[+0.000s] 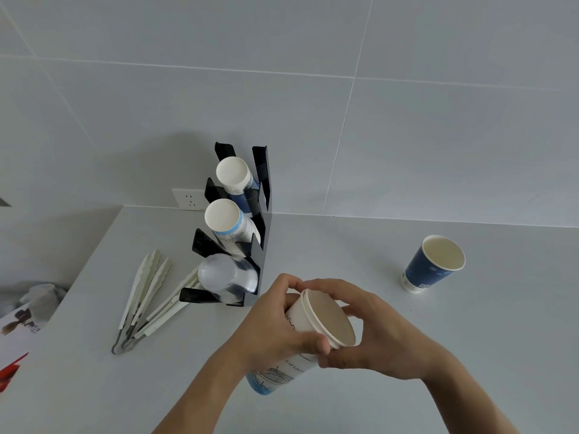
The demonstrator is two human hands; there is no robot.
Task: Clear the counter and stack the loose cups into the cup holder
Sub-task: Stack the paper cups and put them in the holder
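A black tiered cup holder (261, 233) stands at the back of the counter. Its top slot holds dark blue paper cups (233, 177), its middle slot white and light-blue paper cups (228, 222), its bottom slot clear plastic cups (227, 277). In front of it both hands grip nested white paper cups (322, 324) with blue print, tilted, mouth towards me. My left hand (275, 327) wraps the side. My right hand (376, 336) pinches the rim. A loose dark blue paper cup (432, 263) stands upright at the right.
White plastic tongs (150, 296) lie left of the holder. A wall socket (188, 198) sits behind it. The counter's left edge (59, 308) drops to a lower area with a grey bundle and printed papers. The tiled wall runs along the back.
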